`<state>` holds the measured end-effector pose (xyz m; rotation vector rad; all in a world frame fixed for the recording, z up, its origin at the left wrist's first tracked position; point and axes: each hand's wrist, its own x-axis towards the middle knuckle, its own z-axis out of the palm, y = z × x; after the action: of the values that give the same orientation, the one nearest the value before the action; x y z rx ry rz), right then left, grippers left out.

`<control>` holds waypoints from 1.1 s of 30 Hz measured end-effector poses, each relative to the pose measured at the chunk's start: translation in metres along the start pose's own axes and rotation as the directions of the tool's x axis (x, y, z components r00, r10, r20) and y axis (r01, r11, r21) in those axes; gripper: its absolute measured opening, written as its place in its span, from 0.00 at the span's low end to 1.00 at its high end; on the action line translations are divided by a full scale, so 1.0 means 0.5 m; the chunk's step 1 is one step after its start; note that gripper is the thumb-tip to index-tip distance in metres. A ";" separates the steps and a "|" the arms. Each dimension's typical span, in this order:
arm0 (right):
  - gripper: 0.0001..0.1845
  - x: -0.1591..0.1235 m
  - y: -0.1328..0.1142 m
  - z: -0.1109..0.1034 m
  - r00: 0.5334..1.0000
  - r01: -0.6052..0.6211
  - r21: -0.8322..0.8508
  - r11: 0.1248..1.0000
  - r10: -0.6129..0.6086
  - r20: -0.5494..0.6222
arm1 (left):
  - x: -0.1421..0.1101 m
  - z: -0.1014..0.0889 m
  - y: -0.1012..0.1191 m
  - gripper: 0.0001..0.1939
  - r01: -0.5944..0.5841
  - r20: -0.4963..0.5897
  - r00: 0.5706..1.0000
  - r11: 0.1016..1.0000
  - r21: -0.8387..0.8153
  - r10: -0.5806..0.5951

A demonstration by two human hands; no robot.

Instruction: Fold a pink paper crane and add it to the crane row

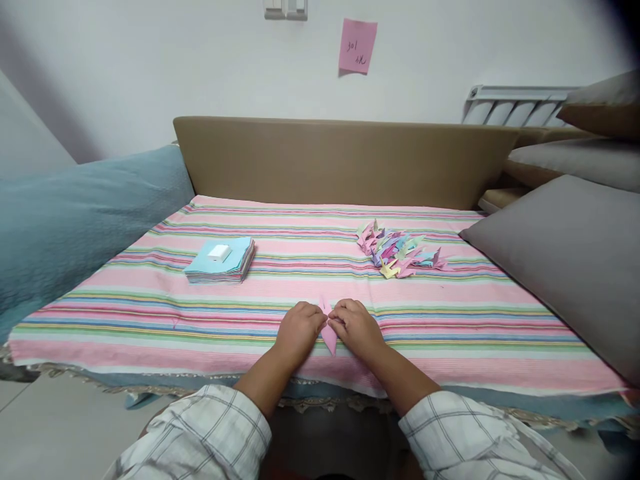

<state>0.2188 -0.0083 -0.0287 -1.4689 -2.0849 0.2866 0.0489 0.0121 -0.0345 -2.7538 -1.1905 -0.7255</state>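
Observation:
A pink folded paper point(329, 340), narrow and diamond-shaped with a pointed end toward me, lies on the striped cloth. My left hand point(301, 331) pinches its left edge, fingers bent together. From the other side my right hand point(357, 330) grips the right edge, its fingertips almost meeting those of the left. The paper's middle is partly hidden by the fingers; its split upper tips show beyond them. Past my right hand sits a pile of small folded paper cranes point(397, 252) in pink, purple, yellow, green and blue.
To the left stands a stack of square coloured paper point(220, 263) with a small white block point(219, 253) on top. Grey cushions point(565, 260) border the right side, a blue covered armrest point(90, 227) the left. A brown backrest point(325, 163) runs along the wall, under a pink note point(357, 45).

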 end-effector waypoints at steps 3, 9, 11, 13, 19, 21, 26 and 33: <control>0.08 -0.001 -0.004 -0.006 1.000 -0.001 -0.055 0.998 0.003 0.029 | -0.001 -0.001 -0.001 0.08 0.001 -0.001 1.000 1.000 0.009 -0.001; 0.13 0.002 -0.007 -0.008 0.995 0.000 -0.142 0.990 0.014 0.096 | 0.003 -0.010 0.004 0.09 0.051 0.078 0.996 0.999 -0.012 -0.050; 0.15 0.002 -0.007 -0.008 0.993 -0.015 -0.169 0.985 0.034 0.114 | 0.005 -0.013 0.005 0.08 0.074 0.094 0.993 0.997 -0.033 -0.071; 0.16 0.003 -0.007 -0.007 0.991 -0.031 -0.191 0.981 0.055 0.123 | 0.006 -0.014 0.005 0.07 0.092 0.107 0.990 0.995 -0.046 -0.087; 0.19 0.004 -0.005 -0.007 0.986 -0.047 -0.208 0.977 0.079 0.148 | 0.004 -0.012 0.005 0.08 0.129 0.130 0.983 0.992 0.006 -0.129; 0.19 0.005 -0.003 -0.007 0.984 -0.049 -0.212 0.976 0.083 0.156 | 0.004 -0.011 0.006 0.08 0.131 0.142 0.981 0.991 0.021 -0.132; 0.21 0.011 0.001 -0.013 0.979 -0.045 -0.216 0.975 0.086 0.186 | 0.004 -0.010 0.008 0.08 0.165 0.161 0.973 0.986 0.023 -0.166; 0.22 0.025 0.009 -0.020 0.975 -0.006 -0.193 0.981 0.049 0.215 | 0.004 -0.012 0.006 0.07 0.171 0.183 0.967 0.984 0.044 -0.176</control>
<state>0.2249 0.0033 -0.0187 -1.6436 -2.3233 0.2762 0.0500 0.0100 -0.0280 -2.7707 -1.4806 -0.4656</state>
